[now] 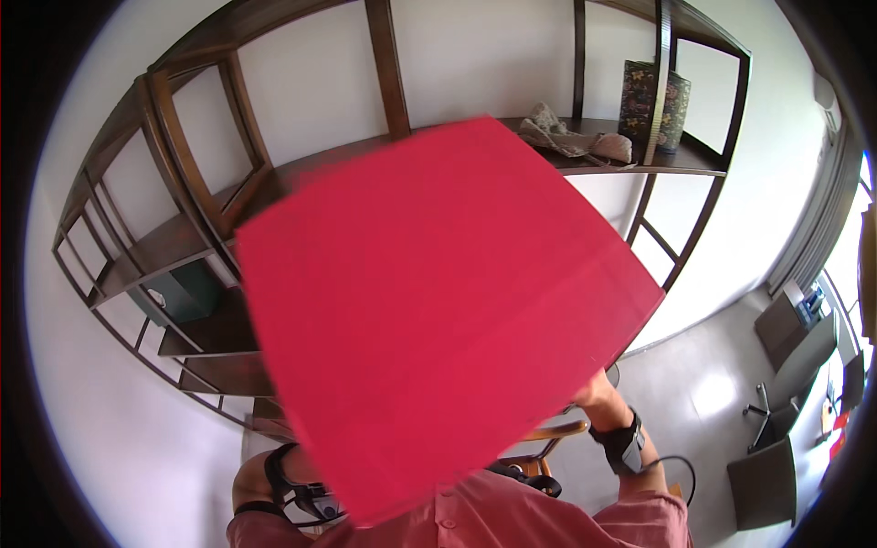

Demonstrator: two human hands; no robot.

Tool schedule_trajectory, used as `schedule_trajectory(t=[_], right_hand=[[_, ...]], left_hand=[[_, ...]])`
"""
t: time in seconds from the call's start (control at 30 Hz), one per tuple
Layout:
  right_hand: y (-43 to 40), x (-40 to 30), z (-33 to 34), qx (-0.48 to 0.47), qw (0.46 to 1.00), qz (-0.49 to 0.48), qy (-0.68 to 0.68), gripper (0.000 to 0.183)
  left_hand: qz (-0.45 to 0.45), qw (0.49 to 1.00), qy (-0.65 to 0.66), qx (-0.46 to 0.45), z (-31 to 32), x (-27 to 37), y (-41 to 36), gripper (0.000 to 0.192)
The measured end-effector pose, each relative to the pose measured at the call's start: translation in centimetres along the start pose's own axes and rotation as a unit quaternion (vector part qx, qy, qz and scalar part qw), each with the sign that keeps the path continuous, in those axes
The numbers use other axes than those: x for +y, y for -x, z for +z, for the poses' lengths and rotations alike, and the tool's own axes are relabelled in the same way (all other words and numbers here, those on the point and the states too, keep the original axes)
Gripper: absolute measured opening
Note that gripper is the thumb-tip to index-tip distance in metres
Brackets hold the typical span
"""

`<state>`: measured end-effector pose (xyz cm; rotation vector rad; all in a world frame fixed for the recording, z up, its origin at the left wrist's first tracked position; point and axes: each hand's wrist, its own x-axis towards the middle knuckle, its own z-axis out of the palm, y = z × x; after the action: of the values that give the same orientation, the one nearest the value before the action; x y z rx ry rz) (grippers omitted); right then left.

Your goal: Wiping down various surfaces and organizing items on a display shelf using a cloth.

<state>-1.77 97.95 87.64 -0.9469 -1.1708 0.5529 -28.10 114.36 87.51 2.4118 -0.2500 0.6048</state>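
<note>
A large flat-faced red box or board (438, 308) fills the middle of the view, tilted, close before my chest. At its lower right edge part of my right hand (590, 392) shows, held against it; the fingers are hidden behind the red face. My left arm reaches up at the lower left and its hand is out of sight behind the red thing. A dark wooden display shelf (329, 152) stands right beyond it.
On the shelf lie a knotted, ropelike object (575, 140) and a floral-patterned box (654, 106); a dark green box (179, 294) sits lower left. A wooden chair (558, 431) is near me. Office chairs (764, 472) and a desk (812, 418) stand at right.
</note>
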Motion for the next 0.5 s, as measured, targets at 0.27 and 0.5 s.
schedule_trajectory(t=[0.27,0.5], right_hand=[[11.2,7.2,-4.9,0.180,0.978,-0.017,0.106,0.070],[9.9,7.6,-8.2,0.319,0.945,0.065,0.018,0.070]], left_hand=[[0.088,0.987,0.106,0.082,9.0,-4.1,-8.0,0.110],[0.001,0.990,0.134,-0.031,10.6,-8.1,-14.4,0.141]])
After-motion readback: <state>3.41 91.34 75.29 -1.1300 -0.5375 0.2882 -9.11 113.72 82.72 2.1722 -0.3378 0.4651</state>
